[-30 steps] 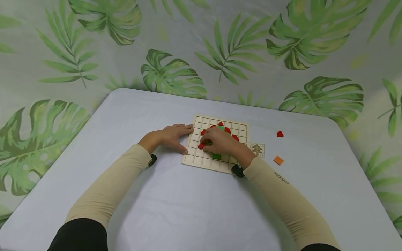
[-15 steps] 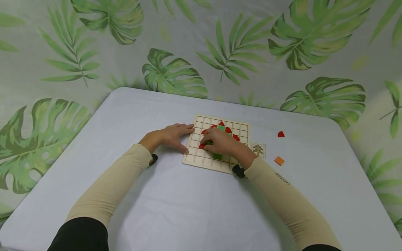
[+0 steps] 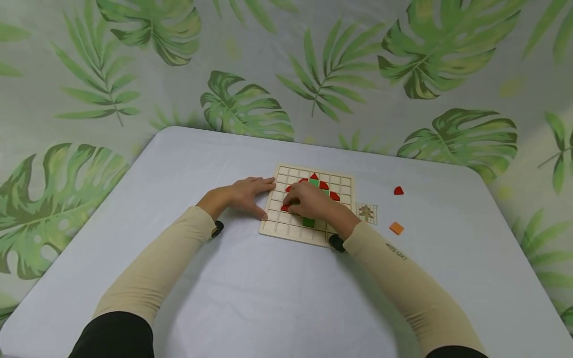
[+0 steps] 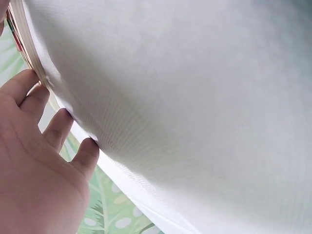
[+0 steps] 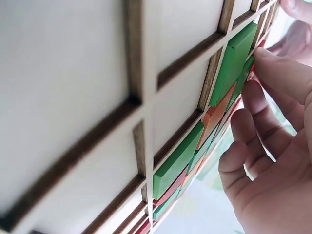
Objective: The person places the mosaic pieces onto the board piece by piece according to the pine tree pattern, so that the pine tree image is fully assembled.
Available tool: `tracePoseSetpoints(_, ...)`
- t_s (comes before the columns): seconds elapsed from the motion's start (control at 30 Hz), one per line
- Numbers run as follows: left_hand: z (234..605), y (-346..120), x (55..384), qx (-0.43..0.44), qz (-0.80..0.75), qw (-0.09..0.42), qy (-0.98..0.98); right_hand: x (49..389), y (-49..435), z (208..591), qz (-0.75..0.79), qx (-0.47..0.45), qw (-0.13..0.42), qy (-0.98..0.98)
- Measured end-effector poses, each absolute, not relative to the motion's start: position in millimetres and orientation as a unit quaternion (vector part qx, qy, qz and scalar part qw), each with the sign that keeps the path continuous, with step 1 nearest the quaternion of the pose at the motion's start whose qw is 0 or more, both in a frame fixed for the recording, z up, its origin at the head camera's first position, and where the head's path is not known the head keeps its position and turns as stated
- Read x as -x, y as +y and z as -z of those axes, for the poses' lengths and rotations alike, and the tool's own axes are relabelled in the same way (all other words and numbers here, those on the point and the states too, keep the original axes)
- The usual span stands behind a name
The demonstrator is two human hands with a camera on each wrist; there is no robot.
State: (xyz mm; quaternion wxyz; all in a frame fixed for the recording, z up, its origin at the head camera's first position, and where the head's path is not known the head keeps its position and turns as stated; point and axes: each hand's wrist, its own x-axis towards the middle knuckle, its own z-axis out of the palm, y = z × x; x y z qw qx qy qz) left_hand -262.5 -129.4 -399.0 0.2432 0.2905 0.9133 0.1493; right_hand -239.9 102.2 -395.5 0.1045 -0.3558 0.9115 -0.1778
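Observation:
A wooden grid board (image 3: 279, 227) lies on the table, with red, green and orange tiles in its squares. My left hand (image 3: 246, 194) rests along the board's left edge, thumb and fingers spread. In the left wrist view its fingers (image 4: 56, 129) touch the edge and the cloth. Over the middle of the board is my right hand (image 3: 309, 201), thumb and index finger pinching a red rounded tile (image 3: 284, 208). The right wrist view shows that red tile (image 5: 261, 45) only as a sliver at the thumb, beyond a green tile (image 5: 236, 61). The palm hides several tiles from the head.
A small pattern card (image 3: 367, 213) lies against the board's right side. Further right on the white tablecloth (image 3: 250, 298) are a loose red tile (image 3: 398, 190) and an orange square tile (image 3: 396, 228). A leaf-print curtain (image 3: 331, 74) hangs behind the table.
My right hand has shifted very slightly left at the red tile. The left hand stays at the board's edge, and the loose tiles have not moved.

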Motion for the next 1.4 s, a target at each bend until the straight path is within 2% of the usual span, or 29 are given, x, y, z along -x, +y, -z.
tracePoseSetpoints(0.47,396.7,-129.3,261.3,-0.288,-0.153,0.250,0.912,240.8,106.4,393.6,0.181,0.372,0.108,0.904)
tracePoseSetpoints(0.73,392.5,-127.2,258.0,-0.282,-0.156,0.253,0.912,241.9,125.0,378.3,0.171,0.346,0.099,0.917)
tracePoseSetpoints(1.17,396.5,-123.5,258.9,-0.266,-0.146,0.261,0.916,231.9,245.9,353.9,0.174,0.258,0.067,0.948)
tracePoseSetpoints(1.4,396.8,-125.0,259.6,-0.262,-0.146,0.256,0.919,225.0,318.0,362.4,0.186,0.174,0.047,0.966)
